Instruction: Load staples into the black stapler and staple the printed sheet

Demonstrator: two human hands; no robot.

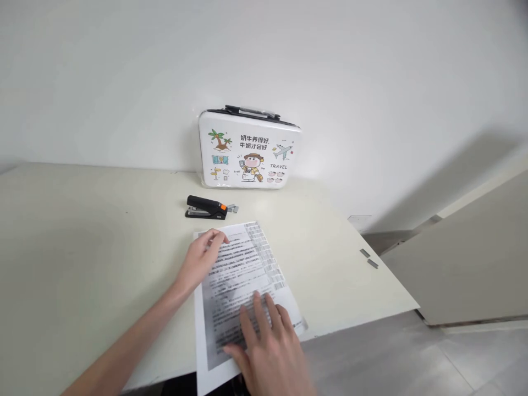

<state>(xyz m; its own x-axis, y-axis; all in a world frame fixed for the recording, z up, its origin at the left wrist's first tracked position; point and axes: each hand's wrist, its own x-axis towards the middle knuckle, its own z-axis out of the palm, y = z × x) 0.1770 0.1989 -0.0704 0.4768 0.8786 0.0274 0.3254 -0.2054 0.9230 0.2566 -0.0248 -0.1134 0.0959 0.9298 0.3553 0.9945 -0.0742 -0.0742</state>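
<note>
Printed paper (231, 286), covered in lines of dark text, lies at a slant on the table with its near end reaching past the front edge. Whether it is one sheet or several I cannot tell. At its upper left corner my left hand (204, 256) is closed, fingers bent against the paper. My right hand (272, 346) lies over the lower part, open, with the fingers spread and slightly blurred. Just beyond the paper's top edge sits a black stapler (205, 208) with an orange piece, and small staple strips (233, 208) lie beside its right end.
A white case (250, 151) with cartoon prints and a black handle stands against the wall. More staple strips (368, 258) lie near the right edge of the pale table (103, 231). Beyond that edge are a light panel (466, 258) and grey floor (383, 357).
</note>
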